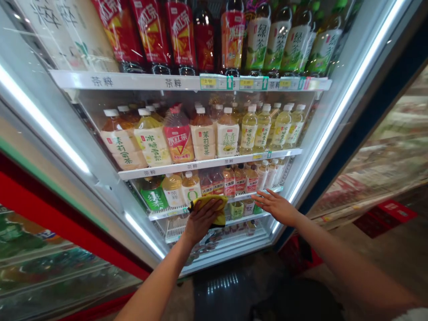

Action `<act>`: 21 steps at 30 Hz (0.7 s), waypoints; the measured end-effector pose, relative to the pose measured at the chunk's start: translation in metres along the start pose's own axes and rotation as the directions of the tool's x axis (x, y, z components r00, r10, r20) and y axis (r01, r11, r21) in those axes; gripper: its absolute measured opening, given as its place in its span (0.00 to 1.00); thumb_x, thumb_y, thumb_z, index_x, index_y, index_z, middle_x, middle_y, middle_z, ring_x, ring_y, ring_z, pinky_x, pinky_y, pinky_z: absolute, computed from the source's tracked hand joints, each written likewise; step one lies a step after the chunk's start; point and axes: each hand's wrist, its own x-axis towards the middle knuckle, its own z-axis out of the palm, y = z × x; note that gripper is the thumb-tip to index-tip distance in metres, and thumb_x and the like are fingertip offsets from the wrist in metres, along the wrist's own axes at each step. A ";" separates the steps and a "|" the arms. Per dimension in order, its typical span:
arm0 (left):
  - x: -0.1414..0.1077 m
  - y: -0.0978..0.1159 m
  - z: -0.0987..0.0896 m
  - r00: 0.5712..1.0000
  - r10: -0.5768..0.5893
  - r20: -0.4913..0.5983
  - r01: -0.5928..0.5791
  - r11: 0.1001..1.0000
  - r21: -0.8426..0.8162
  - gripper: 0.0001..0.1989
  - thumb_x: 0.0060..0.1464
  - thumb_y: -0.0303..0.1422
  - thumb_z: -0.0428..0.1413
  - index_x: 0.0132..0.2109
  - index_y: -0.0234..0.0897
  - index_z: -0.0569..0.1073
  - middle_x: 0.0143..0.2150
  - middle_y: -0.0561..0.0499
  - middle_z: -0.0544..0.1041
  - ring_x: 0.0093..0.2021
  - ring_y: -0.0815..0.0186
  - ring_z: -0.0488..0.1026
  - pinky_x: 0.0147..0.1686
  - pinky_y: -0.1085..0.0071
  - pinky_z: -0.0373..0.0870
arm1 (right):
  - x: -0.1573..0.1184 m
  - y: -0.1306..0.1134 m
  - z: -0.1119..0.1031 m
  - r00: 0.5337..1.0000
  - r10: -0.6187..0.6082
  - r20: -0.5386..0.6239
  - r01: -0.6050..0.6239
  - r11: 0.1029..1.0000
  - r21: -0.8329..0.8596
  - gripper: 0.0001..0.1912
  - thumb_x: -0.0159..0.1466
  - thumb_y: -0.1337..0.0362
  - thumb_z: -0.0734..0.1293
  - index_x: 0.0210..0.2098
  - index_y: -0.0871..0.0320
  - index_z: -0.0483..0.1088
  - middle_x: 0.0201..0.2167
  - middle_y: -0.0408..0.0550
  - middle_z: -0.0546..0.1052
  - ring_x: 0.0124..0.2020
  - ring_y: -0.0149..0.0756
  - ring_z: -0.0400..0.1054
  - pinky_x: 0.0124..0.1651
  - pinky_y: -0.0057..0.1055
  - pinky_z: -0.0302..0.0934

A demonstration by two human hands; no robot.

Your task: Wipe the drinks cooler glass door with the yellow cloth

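Yellow cloth (220,216) with a dark edge lies beneath the left hand (203,217), whose fingers stretch nearly straight across it, before a lower shelf (183,210) of bottled drinks. The right hand (274,207) is empty and open, fingers extended, near that shelf's right end (whether it touches anything, I cannot tell). Above, white-capped bottles (203,136) line another shelf (187,168).
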 end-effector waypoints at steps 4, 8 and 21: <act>0.033 0.002 -0.001 0.996 0.080 -0.044 -0.085 0.989 -0.125 0.33 0.61 0.20 0.47 0.69 0.55 0.62 0.68 0.58 0.69 0.71 0.69 0.60 0.75 0.60 0.38 | 0.003 0.002 -0.007 0.999 -0.020 0.037 0.021 1.000 -0.009 0.28 0.66 0.77 0.62 0.63 0.51 0.67 0.69 0.47 0.65 0.71 0.40 0.55 0.71 0.53 0.52; 0.031 -0.009 -0.004 0.995 -0.036 -0.089 0.023 0.990 -0.138 0.34 0.63 0.21 0.44 0.69 0.60 0.61 0.68 0.58 0.70 0.70 0.61 0.62 0.74 0.50 0.39 | -0.007 0.012 -0.019 0.996 0.003 0.087 0.003 0.998 -0.063 0.27 0.68 0.76 0.61 0.64 0.52 0.67 0.70 0.47 0.64 0.72 0.43 0.53 0.71 0.56 0.52; 0.068 0.018 0.036 0.967 0.251 -0.043 -0.243 0.961 0.135 0.30 0.64 0.22 0.48 0.69 0.50 0.62 0.71 0.58 0.64 0.74 0.69 0.51 0.74 0.61 0.24 | -0.028 0.015 -0.014 0.970 0.208 0.127 -0.197 0.976 -0.093 0.34 0.63 0.80 0.61 0.65 0.51 0.66 0.72 0.50 0.58 0.74 0.48 0.49 0.70 0.59 0.52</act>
